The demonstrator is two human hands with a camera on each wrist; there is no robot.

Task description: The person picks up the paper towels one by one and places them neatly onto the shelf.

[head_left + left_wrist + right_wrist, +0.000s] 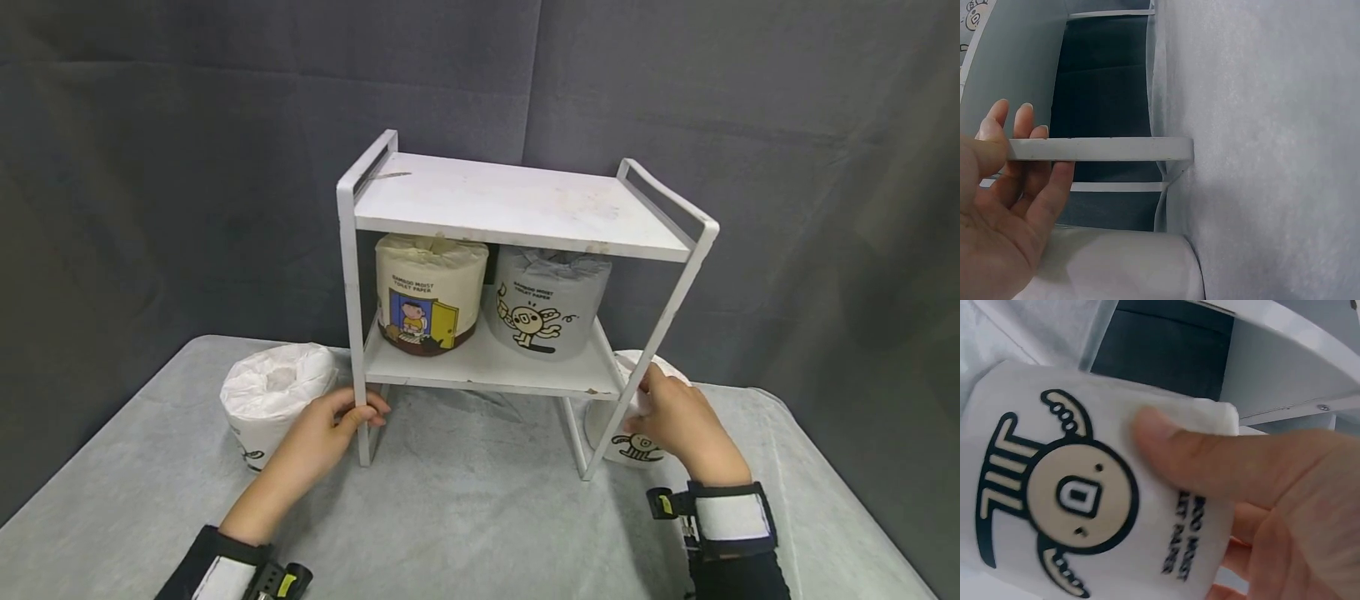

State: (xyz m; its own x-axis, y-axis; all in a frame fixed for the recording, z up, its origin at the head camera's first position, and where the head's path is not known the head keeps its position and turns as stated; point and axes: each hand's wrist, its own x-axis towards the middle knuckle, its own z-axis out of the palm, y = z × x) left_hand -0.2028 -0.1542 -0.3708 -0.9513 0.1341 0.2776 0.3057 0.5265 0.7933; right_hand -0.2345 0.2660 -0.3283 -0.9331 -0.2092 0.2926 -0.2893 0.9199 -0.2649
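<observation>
A white two-tier shelf rack (487, 200) stands on the cloth-covered table. My left hand (326, 429) grips its front left leg (1104, 149), thumb on one side and fingers on the other. My right hand (686, 421) holds a white toilet paper roll (637, 448) behind the front right leg. In the right wrist view, the thumb lies across the printed side of this roll (1085, 494), with fingers on its far side. On the lower tier sit a cream toilet paper roll (431, 279) and a grey toilet paper roll (555, 304), side by side.
Another white toilet paper roll (281, 392) stands on the table left of the rack, close to my left forearm. A dark grey curtain (225, 192) hangs behind. Light cloth (472, 517) covers the table.
</observation>
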